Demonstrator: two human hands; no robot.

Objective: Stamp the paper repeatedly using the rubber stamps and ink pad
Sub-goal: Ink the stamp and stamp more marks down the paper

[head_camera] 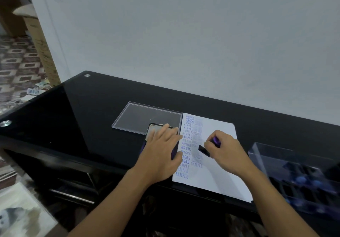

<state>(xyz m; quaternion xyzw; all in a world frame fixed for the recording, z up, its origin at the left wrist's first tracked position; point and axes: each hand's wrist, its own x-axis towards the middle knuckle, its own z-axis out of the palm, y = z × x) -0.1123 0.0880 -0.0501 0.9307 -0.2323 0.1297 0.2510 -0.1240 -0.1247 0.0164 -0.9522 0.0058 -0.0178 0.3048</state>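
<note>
Glossy black glass table (92,98), clear smooth plastic lid (139,115) and box (276,155), matt white paper (217,172).

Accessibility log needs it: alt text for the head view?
The right hand holds a purple-handled rubber stamp over white paper bearing columns of blue stamped words; the left hand rests flat on the ink pad, on a black table.

The left hand (161,150) and the right hand (226,152) are bare. The left arm (114,200) and the right arm (274,201) are bare too, right to the near edge. Both hands look a little blurry.
</note>
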